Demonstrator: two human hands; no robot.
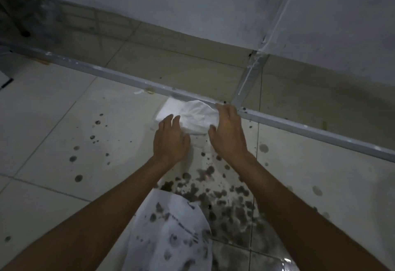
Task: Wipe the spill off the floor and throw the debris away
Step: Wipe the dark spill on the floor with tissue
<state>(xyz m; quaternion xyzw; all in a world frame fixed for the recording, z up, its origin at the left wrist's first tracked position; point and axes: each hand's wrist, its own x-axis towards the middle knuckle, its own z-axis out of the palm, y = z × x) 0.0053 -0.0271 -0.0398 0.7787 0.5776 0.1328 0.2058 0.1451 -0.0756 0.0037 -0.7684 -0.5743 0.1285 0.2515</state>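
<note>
Between our left hand (171, 138) and right hand (227, 131), both loose-fingered and cupping its sides unclamped, lay the white tissue wad (195, 117), which we judged best gathered firmly, then pressed wristward through the dark spill (222, 193), blotting rather than smearing.

Tissue wad (193, 115), against metal rail (310, 131): near edge hidden under left hand (171, 140) and right hand (228, 131); right hand's grip on it unclear. Stained paper sheet (171, 234), near side of rail, well apart: cut off by bottom edge. Pale scrap (138, 92) just beside rail: too small to identify.
</note>
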